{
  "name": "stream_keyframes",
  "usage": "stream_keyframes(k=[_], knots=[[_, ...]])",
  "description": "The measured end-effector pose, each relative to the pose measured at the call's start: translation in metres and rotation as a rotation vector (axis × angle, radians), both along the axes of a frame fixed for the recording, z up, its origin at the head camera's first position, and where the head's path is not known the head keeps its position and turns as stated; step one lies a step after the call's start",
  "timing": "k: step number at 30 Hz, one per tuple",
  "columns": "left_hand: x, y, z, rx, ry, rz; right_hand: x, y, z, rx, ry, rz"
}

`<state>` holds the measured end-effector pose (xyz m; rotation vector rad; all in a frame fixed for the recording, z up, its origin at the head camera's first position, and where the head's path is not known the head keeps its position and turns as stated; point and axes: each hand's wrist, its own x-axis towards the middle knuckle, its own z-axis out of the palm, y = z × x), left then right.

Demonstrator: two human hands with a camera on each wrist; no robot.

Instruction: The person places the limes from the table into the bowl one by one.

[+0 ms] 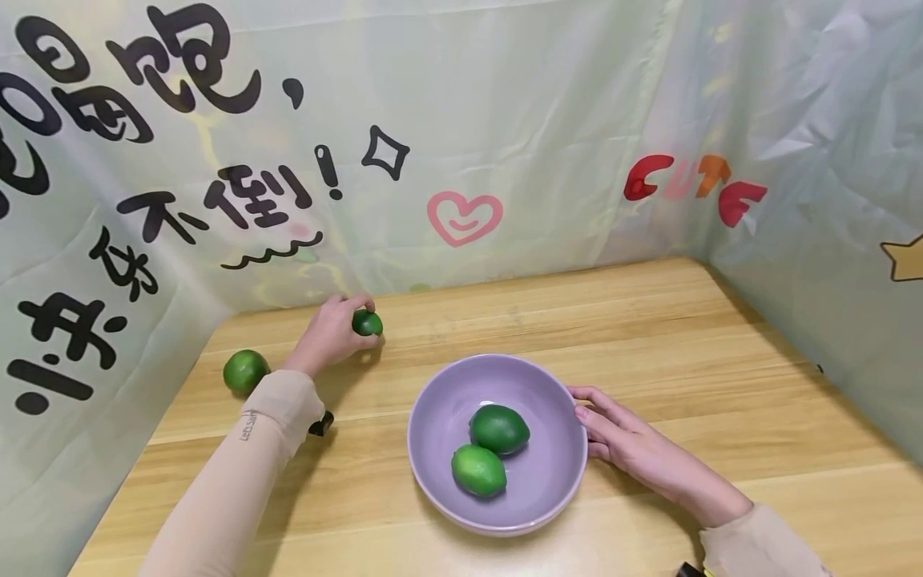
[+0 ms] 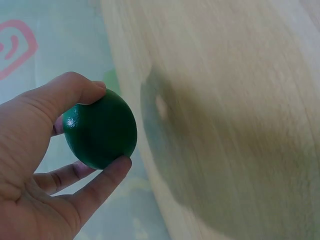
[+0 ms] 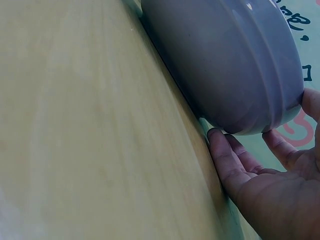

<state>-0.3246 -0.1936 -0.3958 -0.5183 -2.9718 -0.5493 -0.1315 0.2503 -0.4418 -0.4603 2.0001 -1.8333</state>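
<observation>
My left hand (image 1: 337, 332) grips a dark green lime (image 1: 368, 323) between thumb and fingers near the table's back edge. In the left wrist view the lime (image 2: 102, 130) shows smooth and glossy, with the fingertips around its sides. A shallow purple bowl (image 1: 425, 481) stands on the table toward the front, holding a darker green lime (image 1: 499, 429) and a brighter one (image 1: 479, 470). With its fingertips, my right hand (image 1: 634, 445) touches the bowl's right side. The right wrist view shows these fingers extended against the bowl's outer wall (image 3: 225, 65), thumb near the rim.
Another green lime (image 1: 246, 373) lies on the wooden table (image 1: 649, 320) to the left, beside my left forearm. A printed cloth (image 1: 548, 160) rises behind the table and along both sides.
</observation>
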Motion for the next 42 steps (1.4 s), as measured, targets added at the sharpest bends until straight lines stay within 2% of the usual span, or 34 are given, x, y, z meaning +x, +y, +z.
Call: stream_keyframes(k=[12,29,42], knots=[[0.011,0.009,0.010,0.060,0.006,-0.012,0.000,0.000,0.001,0.002,-0.003,0.006],[0.030,0.021,0.026,0.105,0.073,-0.046,0.001,0.001,0.001,-0.009,-0.006,0.003],[0.045,0.036,0.038,0.124,0.146,-0.107,0.002,-0.001,0.000,-0.016,0.005,0.003]])
